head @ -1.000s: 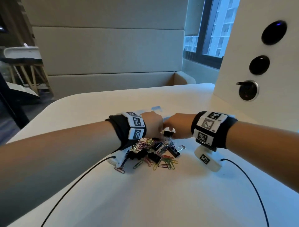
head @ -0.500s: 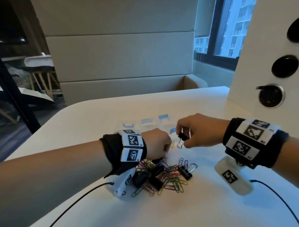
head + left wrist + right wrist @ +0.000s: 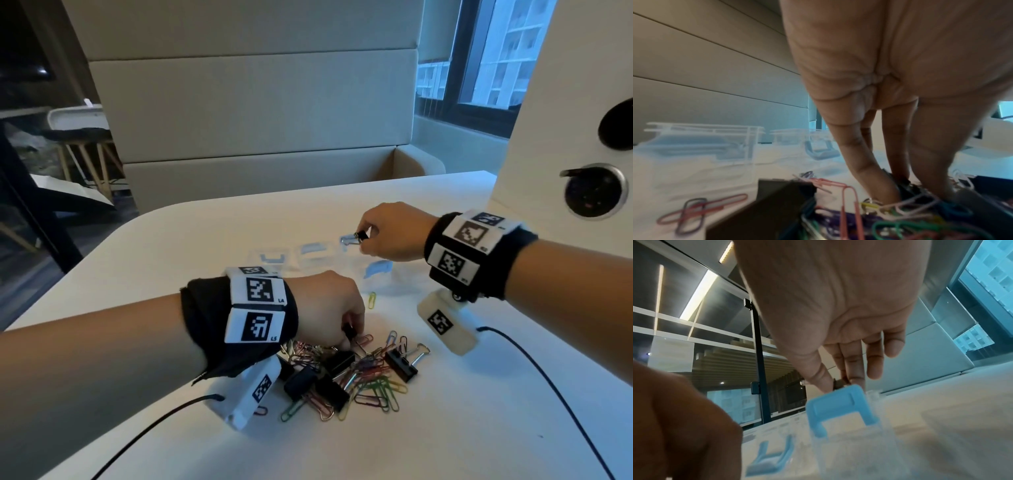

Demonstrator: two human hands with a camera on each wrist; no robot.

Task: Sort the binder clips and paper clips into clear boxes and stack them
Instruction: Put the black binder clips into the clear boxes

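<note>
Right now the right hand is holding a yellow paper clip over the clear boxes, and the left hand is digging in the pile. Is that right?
Not quite. The right hand pinches a black binder clip, not a yellow paper clip, over the clear boxes; the head view shows it. The left hand is indeed digging in the pile.

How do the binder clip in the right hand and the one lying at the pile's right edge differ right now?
The held binder clip is up in the air, pinched by the right hand over the clear boxes; the loose binder clip lies on the table, untouched. The held one looks smaller. Both are black with silver wire handles.
</note>
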